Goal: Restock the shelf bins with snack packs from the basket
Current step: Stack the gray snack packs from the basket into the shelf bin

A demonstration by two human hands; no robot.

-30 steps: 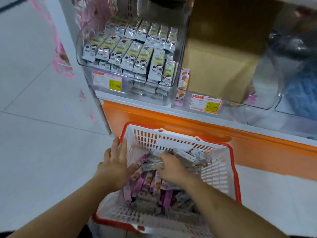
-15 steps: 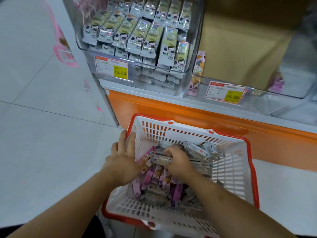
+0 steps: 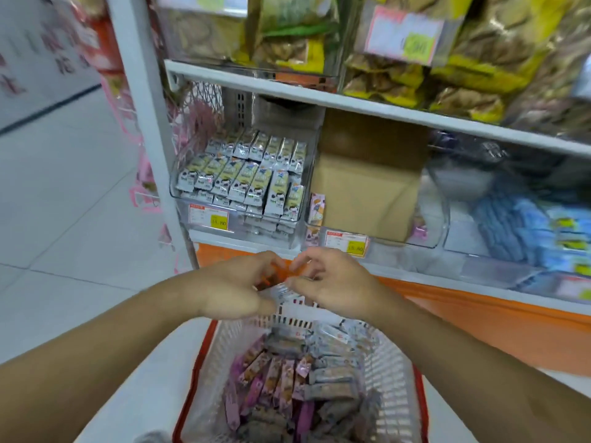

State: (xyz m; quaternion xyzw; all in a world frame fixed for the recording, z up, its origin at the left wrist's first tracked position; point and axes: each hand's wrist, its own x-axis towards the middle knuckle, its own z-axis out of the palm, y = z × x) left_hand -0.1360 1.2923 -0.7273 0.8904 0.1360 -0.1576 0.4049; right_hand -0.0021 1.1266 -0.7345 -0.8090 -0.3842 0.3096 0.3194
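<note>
Holding a pale snack pack (image 3: 283,290) between them, both hands meet just above the far rim of the basket (image 3: 287,319). The left hand (image 3: 238,287) has its fingers curled round the pack's left end, and there is something dark and orange tucked under those fingers too, though what it is I cannot tell. The right hand (image 3: 332,282) pinches the pack's right end, thumb underneath, fingers loosely bent above it. So neither hand is wide; both are closed on that one pack.

Down below, the white basket with its red rim is heaped with more packs (image 3: 287,378): purple ones along the left side, grey-white ones toward the right and far end.

Up on the lower shelf, the clear bin (image 3: 236,225) at the left end is packed with rows of cream-and-black cartoon packs (image 3: 246,174), a price tag (image 3: 208,216) fixed to its front. Just beside it to the right, a second clear bin (image 3: 377,241) holds a cardboard box (image 3: 367,187), with a few pink packs (image 3: 316,207) squeezed upright against its left wall and another price tag (image 3: 347,243) on its front edge. Further right along the same shelf, blue packets (image 3: 524,225) show, blurred. On the shelf above, yellow-green snack bags (image 3: 399,78) crowd the bins.
</note>
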